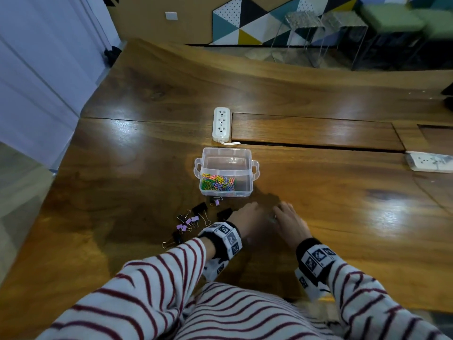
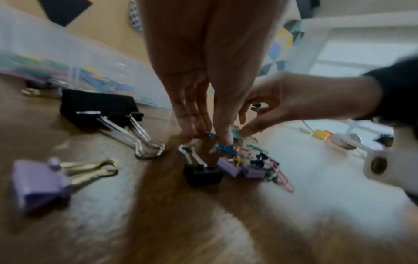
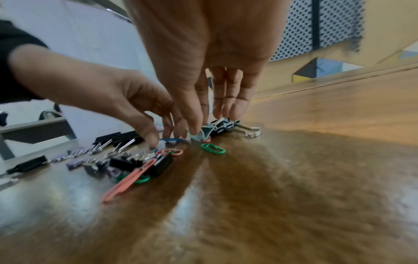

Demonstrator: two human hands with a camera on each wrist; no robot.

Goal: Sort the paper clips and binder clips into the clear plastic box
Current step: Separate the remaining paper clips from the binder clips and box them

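A clear plastic box (image 1: pixel 226 153) stands on the wooden table, with colourful paper clips (image 1: pixel 218 183) in its near compartment. Black and purple binder clips (image 1: pixel 193 218) lie in front of it on the left. Both hands meet over a small mixed pile (image 2: pixel 246 164) of clips. My left hand (image 2: pixel 212 137) reaches down and pinches a blue paper clip (image 3: pixel 172 140). My right hand (image 3: pixel 199 130) pinches a pale teal binder clip (image 3: pixel 202 136) against the table. A green paper clip (image 3: pixel 213 148) and a pink one (image 3: pixel 126 182) lie loose nearby.
A white power strip (image 1: pixel 221 123) lies just behind the box, and another (image 1: pixel 429 161) sits at the right edge. A large black binder clip (image 2: pixel 99 105) and a purple one (image 2: pixel 38 182) lie left of the hands. A slot (image 1: pixel 318 146) runs across the table.
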